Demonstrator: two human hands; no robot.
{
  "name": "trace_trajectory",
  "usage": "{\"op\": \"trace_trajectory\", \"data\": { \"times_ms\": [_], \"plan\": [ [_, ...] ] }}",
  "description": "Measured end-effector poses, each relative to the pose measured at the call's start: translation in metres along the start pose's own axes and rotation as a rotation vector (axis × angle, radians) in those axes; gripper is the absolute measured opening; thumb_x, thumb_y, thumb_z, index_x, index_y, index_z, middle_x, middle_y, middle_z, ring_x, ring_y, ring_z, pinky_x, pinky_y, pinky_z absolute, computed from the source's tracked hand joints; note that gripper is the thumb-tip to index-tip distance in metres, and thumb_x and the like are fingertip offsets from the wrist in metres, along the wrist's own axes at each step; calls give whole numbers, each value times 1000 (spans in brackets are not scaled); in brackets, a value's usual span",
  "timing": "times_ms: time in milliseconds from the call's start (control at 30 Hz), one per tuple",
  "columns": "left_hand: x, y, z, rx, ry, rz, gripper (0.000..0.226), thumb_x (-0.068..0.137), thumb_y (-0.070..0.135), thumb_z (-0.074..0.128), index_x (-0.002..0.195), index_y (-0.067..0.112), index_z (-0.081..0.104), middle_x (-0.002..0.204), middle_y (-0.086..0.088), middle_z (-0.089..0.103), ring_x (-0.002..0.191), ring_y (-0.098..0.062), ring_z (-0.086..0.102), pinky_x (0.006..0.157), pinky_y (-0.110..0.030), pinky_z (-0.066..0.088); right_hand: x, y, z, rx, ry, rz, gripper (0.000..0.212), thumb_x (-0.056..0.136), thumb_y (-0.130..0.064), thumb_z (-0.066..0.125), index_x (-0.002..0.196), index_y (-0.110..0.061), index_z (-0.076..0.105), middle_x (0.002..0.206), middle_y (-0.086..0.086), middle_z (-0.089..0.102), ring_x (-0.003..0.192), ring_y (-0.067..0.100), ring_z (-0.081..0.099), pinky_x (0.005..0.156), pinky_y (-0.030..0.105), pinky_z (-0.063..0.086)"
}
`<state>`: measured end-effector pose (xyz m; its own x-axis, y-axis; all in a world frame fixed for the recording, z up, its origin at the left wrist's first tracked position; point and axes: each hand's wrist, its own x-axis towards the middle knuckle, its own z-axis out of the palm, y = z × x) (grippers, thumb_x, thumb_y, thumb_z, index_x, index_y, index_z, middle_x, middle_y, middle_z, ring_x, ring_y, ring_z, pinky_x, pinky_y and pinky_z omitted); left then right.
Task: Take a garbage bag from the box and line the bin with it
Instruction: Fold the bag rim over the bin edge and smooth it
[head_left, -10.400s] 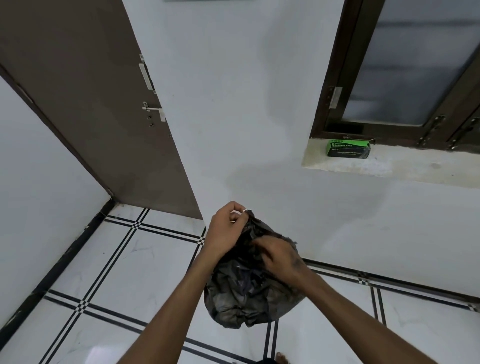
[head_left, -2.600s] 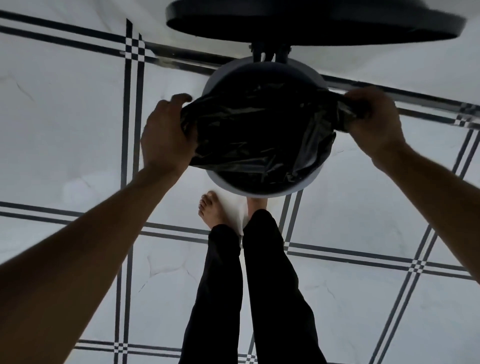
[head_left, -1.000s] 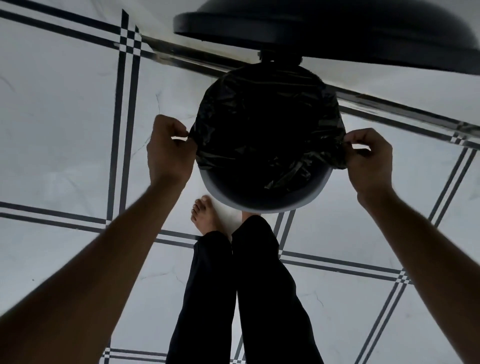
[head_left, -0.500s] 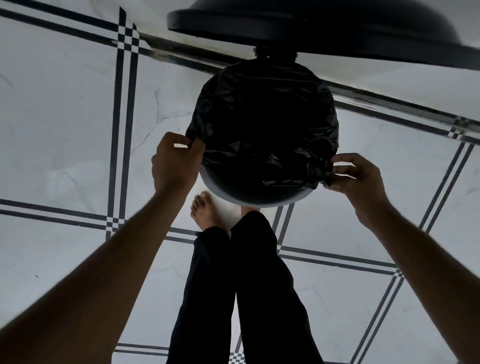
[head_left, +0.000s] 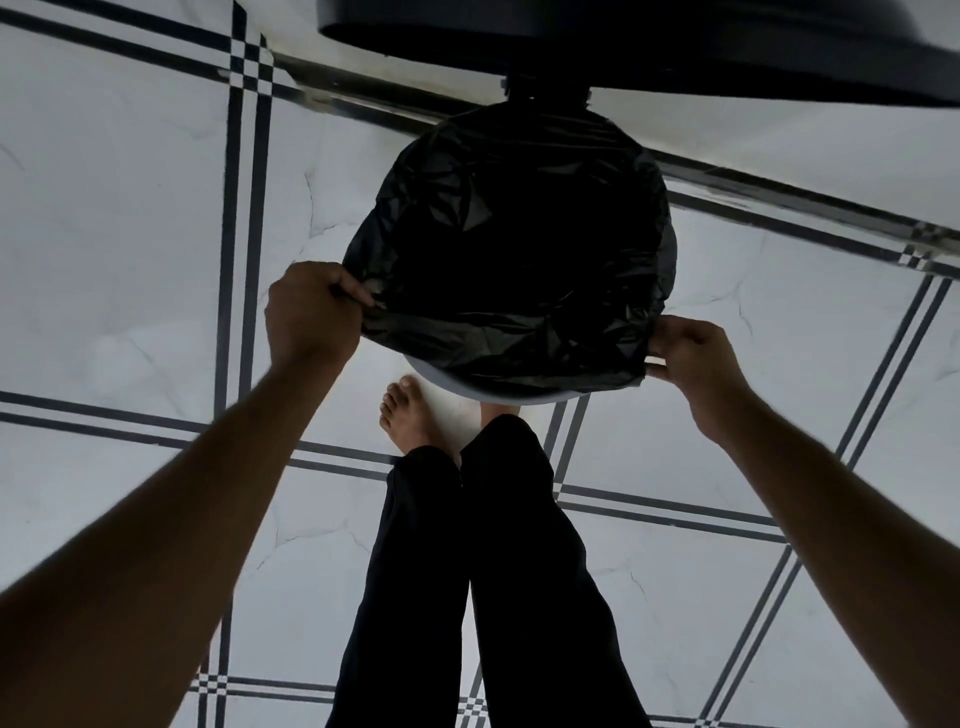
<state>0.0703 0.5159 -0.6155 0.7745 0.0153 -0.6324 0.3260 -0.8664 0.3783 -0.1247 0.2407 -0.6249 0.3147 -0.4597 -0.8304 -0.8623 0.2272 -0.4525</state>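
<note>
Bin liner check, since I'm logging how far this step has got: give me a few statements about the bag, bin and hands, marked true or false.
1. Both hands grip the black bag's edge. True: left hand, right hand.
2. The bag hides the bin's near rim completely. False: a pale strip shows below it.
3. The lid stands open above the bin. True.
4. The person wears shoes. False: a bare foot shows.
</note>
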Motion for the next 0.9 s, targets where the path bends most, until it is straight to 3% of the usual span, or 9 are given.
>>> {"op": "trace_trajectory", "data": {
  "times_ms": [100,200,233,367,567,633,733,833,900],
  "plan": [
    [8,4,5,-186,-104,-233,15,83,14,55,74,10,66,86,-12,70,87,-34,68,83,-45,59,-3,-6,5,161,-25,168,29,96,-8,43,94,-15,71,91,0,70,84,19,67,81,34,57],
    [-4,0,13,-351,-135,-362,11,87,21,64,77,18,63,91,-6,68,88,-27,69,81,-46,61,-7,-4,7,184,-56,253,29,100,-13,40,93,-16,67,93,2,67,85,21,64,78,34,55],
    [-9,-3,17,-354,-124,-341,2,86,17,65,85,19,66,94,-3,68,85,-23,69,80,-46,62,-7,-2,8,195,-57,282,27,101,-15,40,95,-17,67,96,4,66,86,22,63,77,33,54],
    [-32,-24,28,-176,-24,-169,38,78,3,65,107,27,57,103,3,65,94,-25,66,83,-46,57,-8,2,10,176,-93,376,24,100,-38,47,92,-22,63,97,4,63,88,23,58,76,33,48],
    [-56,-40,37,250,46,160,32,88,14,63,117,14,52,108,-9,54,97,-31,55,68,-38,43,-6,2,16,322,-106,391,43,100,-57,43,105,-21,66,89,-3,66,77,14,59,75,31,46],
    [-49,-42,36,251,12,92,22,91,21,62,111,16,56,93,-4,58,89,-31,59,68,-36,42,-5,-2,18,427,-77,407,50,101,-60,39,110,-19,67,88,-4,69,75,12,60,74,30,46],
    [-29,-42,35,214,-96,-78,21,95,33,57,109,21,67,94,-4,73,90,-32,68,76,-33,47,-2,-9,19,583,-53,413,64,99,-64,37,124,-12,65,115,4,74,107,19,68,94,35,52],
    [-14,-29,34,-245,-244,-356,20,97,16,52,102,12,70,101,-12,73,91,-30,70,82,-42,60,-5,-10,22,713,-40,404,74,94,-71,39,127,-10,63,124,9,72,119,25,65,106,43,48],
    [-10,-19,33,-498,-311,-544,20,101,5,44,105,4,63,106,-14,69,94,-27,67,82,-37,59,-10,-7,26,822,-51,383,79,92,-74,38,130,-9,62,127,11,70,123,28,63,111,46,43]
  ]
}}
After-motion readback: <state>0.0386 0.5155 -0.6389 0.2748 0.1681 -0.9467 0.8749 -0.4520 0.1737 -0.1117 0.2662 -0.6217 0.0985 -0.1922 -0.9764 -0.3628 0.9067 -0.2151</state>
